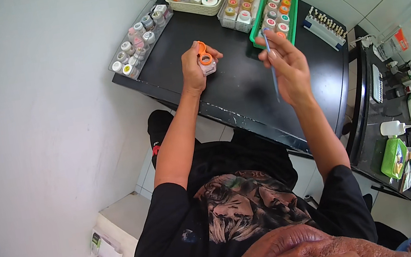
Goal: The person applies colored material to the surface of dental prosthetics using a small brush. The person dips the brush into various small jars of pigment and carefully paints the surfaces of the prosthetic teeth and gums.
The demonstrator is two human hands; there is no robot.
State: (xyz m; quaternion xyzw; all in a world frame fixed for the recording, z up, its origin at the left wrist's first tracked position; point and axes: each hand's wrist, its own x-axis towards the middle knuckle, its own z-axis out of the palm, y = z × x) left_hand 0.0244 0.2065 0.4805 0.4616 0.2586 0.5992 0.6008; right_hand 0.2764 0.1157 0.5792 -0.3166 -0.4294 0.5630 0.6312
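Observation:
Above the black table (241, 82), my left hand (191, 70) is closed around a small clear jar (209, 68). Its orange flip lid (201, 48) is swung up, and the round mouth faces up. What the jar contains is too small to make out. My right hand (291, 73) pinches a thin blue stick (275, 84) between thumb and fingers, its other fingers partly spread. The stick points down toward the table and is apart from the jar. Nearest my right hand is a green basket (256, 33) of capped jars.
A clear tray (137, 74) of small jars lies at the left edge. At the back stand a cream basket (197, 10) and a clear bin (228, 22) of jars. A tooth shade guide (327, 28) lies at the right. Another black table (369, 145) holds a white squeeze bottle (392, 128).

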